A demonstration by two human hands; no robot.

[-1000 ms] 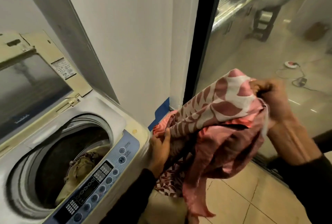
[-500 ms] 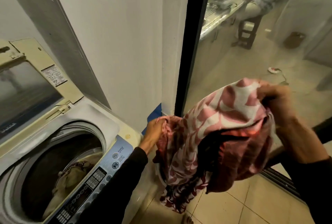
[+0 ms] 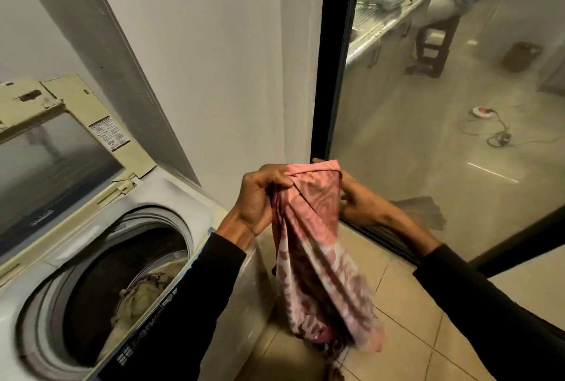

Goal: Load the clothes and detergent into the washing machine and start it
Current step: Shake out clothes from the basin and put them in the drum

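Two hands were up in front of us in the head view, both on the same pink patterned cloth [image 3: 318, 246]. Our left hand [image 3: 260, 197] had its fingers curled tight round the top edge of it, bunching the fabric near the hem. Our right hand [image 3: 356, 200] was mostly hidden behind the cloth, and we could only see the thumb side and a bit of finger hooked over the upper corner, so it looked like it was gripping that end too. The rest of the cloth hung straight down between our dark sleeves, over the tiled floor [image 3: 406, 334], just to the right of the washing machine [image 3: 189, 212] and not inside it. That washer was a top-loader at lower left with its lid [image 3: 58, 148] tipped up against the wall, and we could see some pale yellowish laundry [image 3: 143, 295] already sitting down in the drum. Its control panel was mostly covered by our left sleeve. Off to the right was a glass door [image 3: 428, 136] with a black frame, and through it a counter and a stool, blurry.
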